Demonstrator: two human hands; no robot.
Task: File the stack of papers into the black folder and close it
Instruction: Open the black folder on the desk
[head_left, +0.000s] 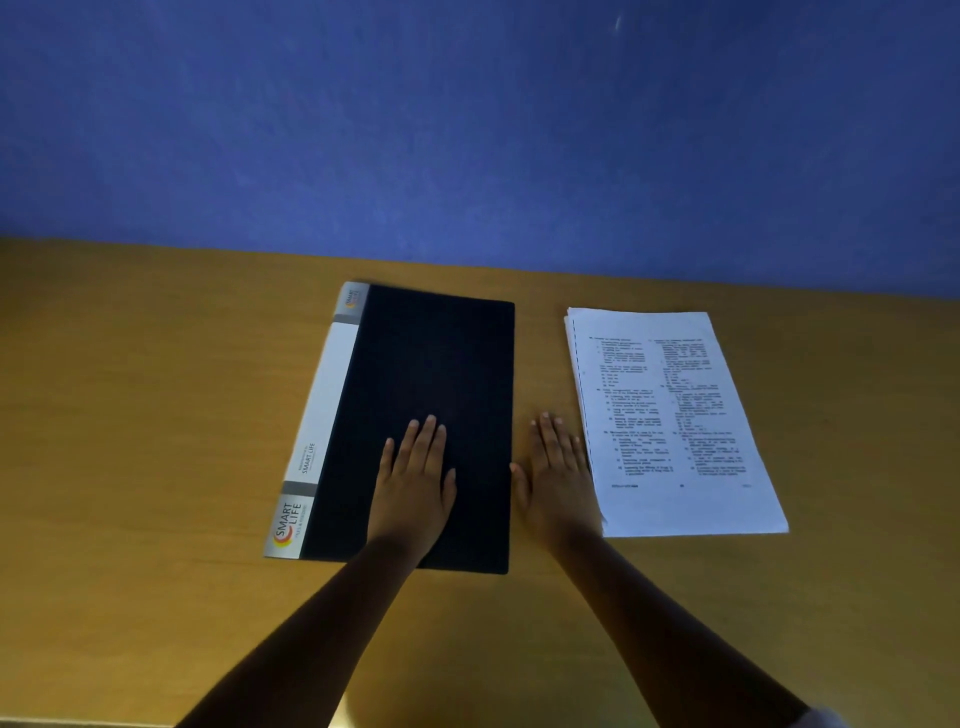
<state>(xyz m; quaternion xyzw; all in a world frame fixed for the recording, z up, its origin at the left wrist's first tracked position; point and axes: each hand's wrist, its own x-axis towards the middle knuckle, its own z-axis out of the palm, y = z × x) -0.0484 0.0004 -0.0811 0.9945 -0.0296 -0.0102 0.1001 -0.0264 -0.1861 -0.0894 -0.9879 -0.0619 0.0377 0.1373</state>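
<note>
The black folder (436, 374) lies shut and flat on the wooden table (145, 415), its grey and white labelled spine along the left side. My left hand (415, 478) rests flat on the lower part of its cover, fingers stretched out. My right hand (556, 478) lies flat on the table just right of the folder's right edge, its thumb touching that edge. To the right of this hand sits the stack of printed white papers (670, 415), squared up and slightly slanted. Neither hand holds anything.
A blue wall (467, 130) stands directly behind the table's far edge. Bare wood stretches left of the folder and in front of both things, down to the near table edge (78, 722).
</note>
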